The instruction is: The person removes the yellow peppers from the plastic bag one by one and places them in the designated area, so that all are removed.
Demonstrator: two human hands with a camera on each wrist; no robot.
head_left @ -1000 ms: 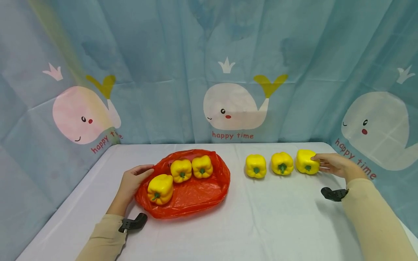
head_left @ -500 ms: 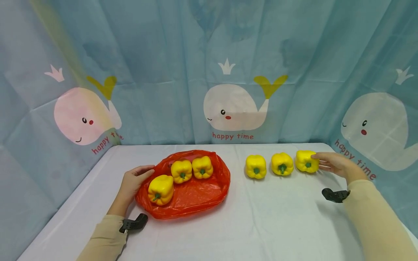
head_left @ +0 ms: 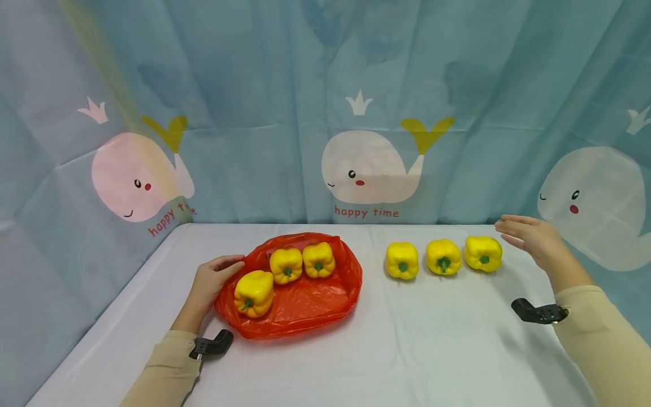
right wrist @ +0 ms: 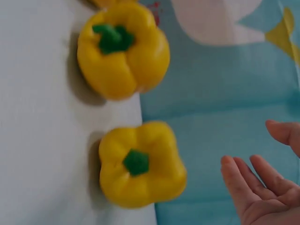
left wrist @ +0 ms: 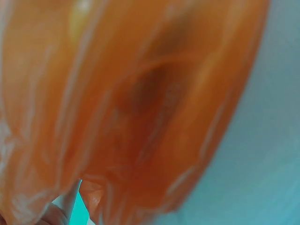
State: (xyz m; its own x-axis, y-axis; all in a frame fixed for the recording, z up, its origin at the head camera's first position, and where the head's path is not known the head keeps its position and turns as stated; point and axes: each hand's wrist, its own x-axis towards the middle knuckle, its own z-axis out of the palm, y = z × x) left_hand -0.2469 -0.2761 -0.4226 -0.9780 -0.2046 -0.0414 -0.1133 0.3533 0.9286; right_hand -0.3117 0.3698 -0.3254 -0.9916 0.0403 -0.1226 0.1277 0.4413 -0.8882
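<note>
In the head view a red plastic bag [head_left: 315, 302] lies spread with its mouth facing up, three yellow bell peppers inside, one of them a larger pepper [head_left: 254, 294] near its left side. My left hand [head_left: 205, 288] pinches the bag's left rim; the bag's film fills the left wrist view and hides most of the fingers. Three more peppers stand in a row on the right: a left one [head_left: 402, 260], a middle one [head_left: 443, 257] and a right one [head_left: 483, 254]. Above and right of that last pepper, my right hand [head_left: 536, 240] is raised, fingers extended, touching nothing.
A white cloth [head_left: 376, 362] covers the table. Blue curtains [head_left: 285, 169] printed with whales hang behind it and along both sides. A black wrist mount [head_left: 539, 312] sits on the right forearm, another mount [head_left: 212, 345] on the left.
My right hand has let go of the rightmost pepper and lifted up and to the right. That pepper stays at the end of the row. The left hand keeps its hold on the bag.
</note>
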